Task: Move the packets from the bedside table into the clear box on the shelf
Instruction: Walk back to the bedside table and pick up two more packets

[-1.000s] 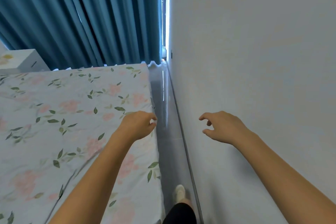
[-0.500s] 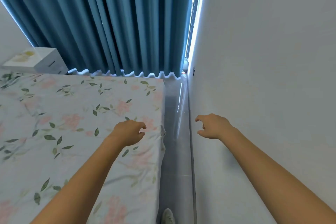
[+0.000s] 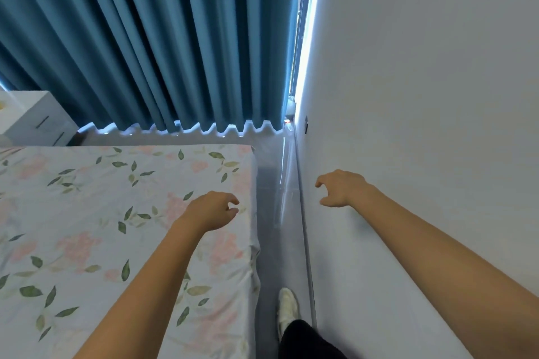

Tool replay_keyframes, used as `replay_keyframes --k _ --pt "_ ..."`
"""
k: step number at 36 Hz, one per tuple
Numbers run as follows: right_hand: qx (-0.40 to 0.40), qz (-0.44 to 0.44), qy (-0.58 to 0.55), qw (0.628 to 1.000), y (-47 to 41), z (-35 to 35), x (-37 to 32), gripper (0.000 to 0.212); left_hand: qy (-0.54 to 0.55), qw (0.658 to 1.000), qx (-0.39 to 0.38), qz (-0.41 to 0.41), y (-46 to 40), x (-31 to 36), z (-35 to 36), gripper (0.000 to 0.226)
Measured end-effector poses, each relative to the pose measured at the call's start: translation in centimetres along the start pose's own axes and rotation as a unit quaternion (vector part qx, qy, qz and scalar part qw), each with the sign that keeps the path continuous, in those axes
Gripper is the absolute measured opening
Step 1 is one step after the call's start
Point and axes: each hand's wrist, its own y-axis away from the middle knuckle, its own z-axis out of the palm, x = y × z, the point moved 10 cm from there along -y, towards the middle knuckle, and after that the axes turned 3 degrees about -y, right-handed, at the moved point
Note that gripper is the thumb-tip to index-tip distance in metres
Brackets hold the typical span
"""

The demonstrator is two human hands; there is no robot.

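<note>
both hands are carrying nothing. the left hand (image 3: 211,211) is hanging over the corner of the bed (image 3: 87,213) with its fingers loosely curled and the thumb near the forefinger, its grip closing on no object. the right hand (image 3: 339,188) is floating in front of the white wall (image 3: 423,96), fingers loosely bent and apart, also gripping nothing.

judging from this, the step in hand is the walk toward the pick-up place, not a grasp. the person is standing in the narrow strip of floor (image 3: 271,183) between bed and wall, one white shoe (image 3: 287,310) showing below.

the bedside table (image 3: 38,119), a white unit with dark drawer handles, is sitting at the far left beyond the bed, well apart from both hands and next to the blue curtain (image 3: 145,38). something pale yellow is lying on its tabletop at the frame's edge; it may be a packet, but it is too cropped to tell. the clear box and the shelf are not showing at all.

the next move is likely calling for rounding the foot of the bed along the curtain and reaching down to the tabletop.
</note>
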Motion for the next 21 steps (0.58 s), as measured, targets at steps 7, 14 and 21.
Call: replay_keyframes --k 7,14,21 --pt "0.01 -0.004 -0.012 1.0 -13.7 -6.4 3.3 0.051 -0.024 1.0 0.014 0.009 -15.1 -0.4 -6.5 0.036" --pt "0.007 0.008 -0.043 0.999 -26.2 -13.4 7.0 0.051 -0.009 0.999 0.054 0.006 -29.1 -0.3 -14.1 0.038" --pt "0.006 0.009 -0.076 0.997 -34.6 -18.4 8.2 0.051 0.0 1.0 0.021 -0.007 -38.2 -1.5 -17.0 0.041"
